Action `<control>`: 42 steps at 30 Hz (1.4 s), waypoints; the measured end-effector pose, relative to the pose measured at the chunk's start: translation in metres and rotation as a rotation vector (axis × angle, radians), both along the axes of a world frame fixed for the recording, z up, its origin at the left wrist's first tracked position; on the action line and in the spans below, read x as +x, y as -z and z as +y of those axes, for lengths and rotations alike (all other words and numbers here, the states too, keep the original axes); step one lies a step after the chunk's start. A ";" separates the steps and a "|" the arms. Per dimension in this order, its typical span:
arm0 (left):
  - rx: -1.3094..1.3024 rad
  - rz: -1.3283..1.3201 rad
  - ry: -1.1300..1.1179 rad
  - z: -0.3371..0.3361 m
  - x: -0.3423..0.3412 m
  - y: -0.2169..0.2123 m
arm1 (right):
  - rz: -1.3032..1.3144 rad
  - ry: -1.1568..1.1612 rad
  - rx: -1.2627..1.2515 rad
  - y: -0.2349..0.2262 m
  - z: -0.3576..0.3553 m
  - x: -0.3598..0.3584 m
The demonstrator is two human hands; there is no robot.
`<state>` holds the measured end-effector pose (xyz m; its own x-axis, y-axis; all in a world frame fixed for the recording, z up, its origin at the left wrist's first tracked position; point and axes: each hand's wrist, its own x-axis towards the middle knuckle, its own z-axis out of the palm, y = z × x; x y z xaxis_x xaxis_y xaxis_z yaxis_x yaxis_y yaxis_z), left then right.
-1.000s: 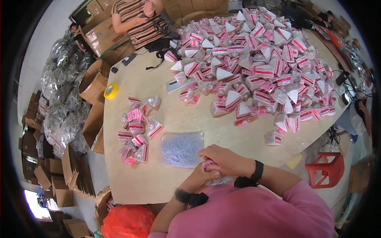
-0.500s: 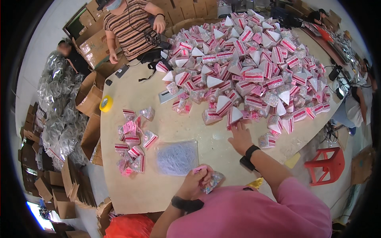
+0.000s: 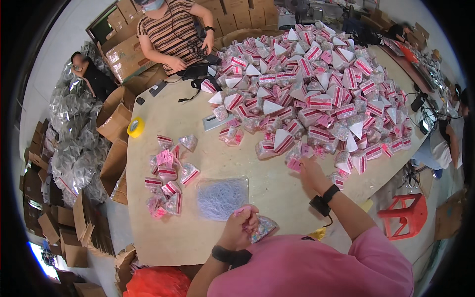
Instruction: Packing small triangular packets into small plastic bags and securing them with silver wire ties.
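Observation:
At the table's front edge my left hand is closed round the top of a small clear packet with colourful contents, which hangs out to the right of the fingers. Out at the near edge of the pile, my right hand has its fingers pinched together at a clear packet with a pink tag. The pile is made of wedge-shaped packets with pink-and-white striped sides. Left of my left hand lies a flat clear bag of thin white strands.
A smaller group of similar packets lies on the table's left, with a roll of yellow tape beyond it. Across the table stands a person in a striped shirt. A red plastic stool stands on the floor at right.
My right hand has gone from lying spread at the pile's edge to a pinch on a tagged packet, drawn slightly nearer. My left hand still holds its packet.

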<state>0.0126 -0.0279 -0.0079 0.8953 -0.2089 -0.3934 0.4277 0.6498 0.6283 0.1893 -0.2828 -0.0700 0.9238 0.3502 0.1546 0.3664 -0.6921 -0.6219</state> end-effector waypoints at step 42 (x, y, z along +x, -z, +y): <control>0.069 -0.113 0.006 -0.004 0.004 -0.006 | -0.001 0.008 -0.570 0.020 0.000 0.034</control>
